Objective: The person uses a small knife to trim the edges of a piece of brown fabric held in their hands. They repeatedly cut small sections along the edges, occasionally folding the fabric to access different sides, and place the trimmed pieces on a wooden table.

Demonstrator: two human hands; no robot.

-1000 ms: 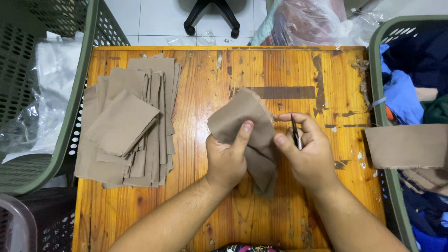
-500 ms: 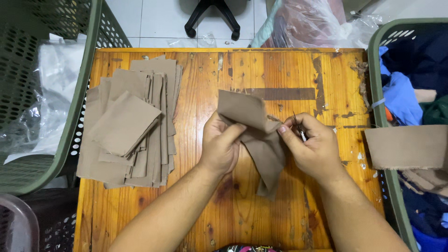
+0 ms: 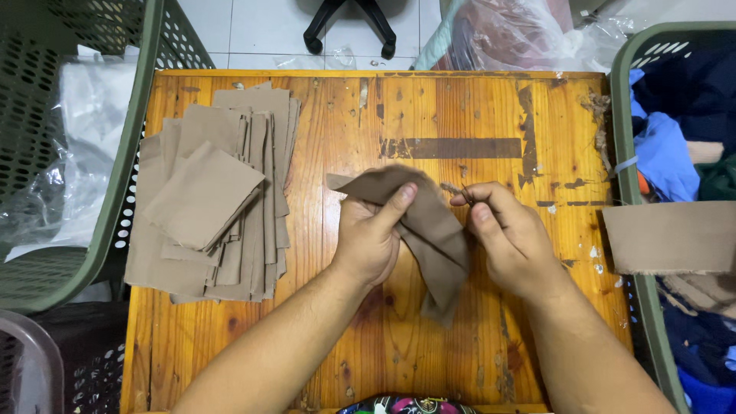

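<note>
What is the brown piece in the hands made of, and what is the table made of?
The brown piece looks like thin matte cloth: it bends and droops limply between the left hand and right hand. The table looks like varnished wood: orange, shiny, visible grain, worn dark patches.

Brown cloth piece [image 3: 429,230] btwn left hand [image 3: 372,238] & right hand [image 3: 510,238], above wooden table [image 3: 460,107].

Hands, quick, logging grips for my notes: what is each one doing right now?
Left hand: closed, thumb pinning the tan rectangular fabric piece.
Right hand: fingertips pinched on something small at the fabric's edge; what, cannot be told.
</note>
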